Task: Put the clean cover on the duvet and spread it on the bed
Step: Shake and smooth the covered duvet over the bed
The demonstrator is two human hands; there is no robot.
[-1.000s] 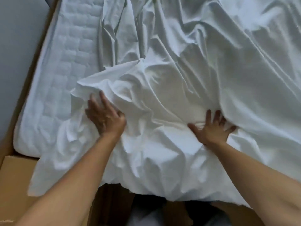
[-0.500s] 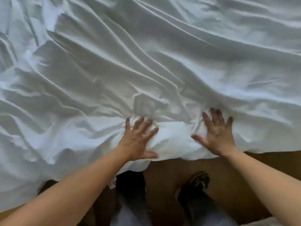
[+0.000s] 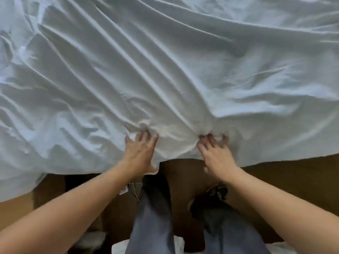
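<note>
Below the fingers, nearest: two legs in blue-grey trousers (image 3: 150, 222) and dark footwear, standing on a brown floor (image 3: 293, 180); one small tag or cord end (image 3: 128, 189) dangles under the left wrist, too small to identify.

Left hand (image 3: 140, 155): one; fingers (image 3: 145, 137) curled, tips dug into the cloth, thumb hooked under the hanging edge. It grips a pinch of fabric.

Right hand (image 3: 217, 159): one; fingers (image 3: 209, 142) bent and blurred, tips pressed into a gathered fold. It appears to clutch cloth, though how firmly cannot be told.

Between the fingers: a short stretch of hem bunched into a ridge, the two hands near each other.

Beyond the fingers: one white duvet cover (image 3: 165, 70), filling the whole bed, its near edge hanging over the side; long creases fan out from both grips toward the far left.

Duvet: not separately distinguishable from the cover.

Change: a second ago the palms lay flat and spread on the cloth beside a bare quilted mattress corner; half a second ago both were still flat at this edge. Now both sets of fingers have closed on it.

Meaning, as judged: smoothing has given way to a grip, likely ahead of a pull or shake to spread the cover.

Count: two hands, two legs, one cover, one tag.
</note>
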